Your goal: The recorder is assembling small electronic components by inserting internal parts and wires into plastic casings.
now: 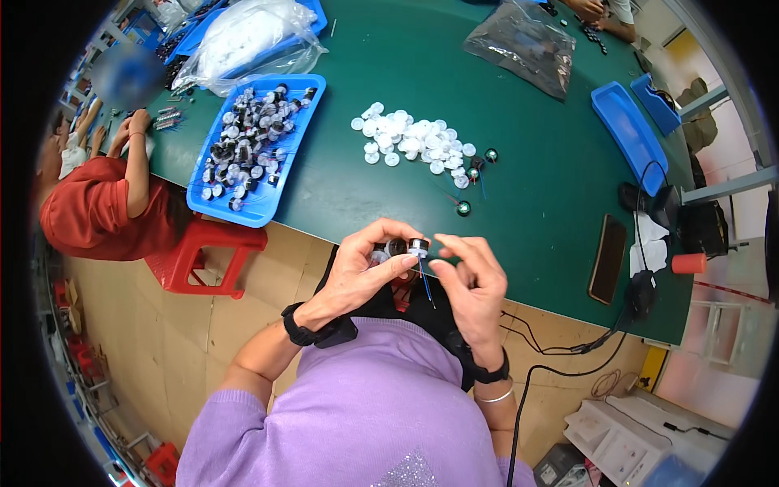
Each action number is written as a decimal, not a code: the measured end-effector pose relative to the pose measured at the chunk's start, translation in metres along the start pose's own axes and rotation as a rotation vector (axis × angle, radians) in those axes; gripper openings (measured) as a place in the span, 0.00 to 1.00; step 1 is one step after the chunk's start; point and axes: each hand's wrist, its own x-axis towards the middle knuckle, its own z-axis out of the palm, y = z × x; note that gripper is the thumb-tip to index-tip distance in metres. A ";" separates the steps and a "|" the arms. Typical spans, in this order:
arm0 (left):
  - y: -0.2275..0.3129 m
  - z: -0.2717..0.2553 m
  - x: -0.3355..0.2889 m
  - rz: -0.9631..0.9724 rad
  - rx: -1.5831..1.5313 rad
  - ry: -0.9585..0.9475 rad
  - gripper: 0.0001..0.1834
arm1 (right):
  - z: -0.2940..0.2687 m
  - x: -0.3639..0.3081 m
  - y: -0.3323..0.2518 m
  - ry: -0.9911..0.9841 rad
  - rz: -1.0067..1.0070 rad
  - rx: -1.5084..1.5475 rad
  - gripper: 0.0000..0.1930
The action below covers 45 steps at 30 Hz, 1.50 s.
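Near the table's front edge, my left hand (367,258) pinches a small round black-and-white part (418,245) between thumb and fingers. Thin blue and red wires (427,284) hang down from it. More dark and clear round pieces (392,248) show within the same hand, partly hidden by the fingers. My right hand (473,280) is just to the right, thumb and forefinger apart near the part, with nothing visible between them. Beyond the hands lies a pile of white round discs (414,138). Several small round parts with green faces (463,209) lie at its right end, some wired.
A blue tray (312,122) of black-and-clear round parts stands left on the green table (357,49). At right are an empty blue tray (629,134), a phone (608,258) and black cables (641,292). A co-worker in red (105,207) sits left, beside a red stool (213,252).
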 end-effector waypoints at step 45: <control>0.015 -0.057 0.103 0.561 1.342 0.158 0.09 | -0.047 0.018 0.020 0.043 0.023 -0.703 0.11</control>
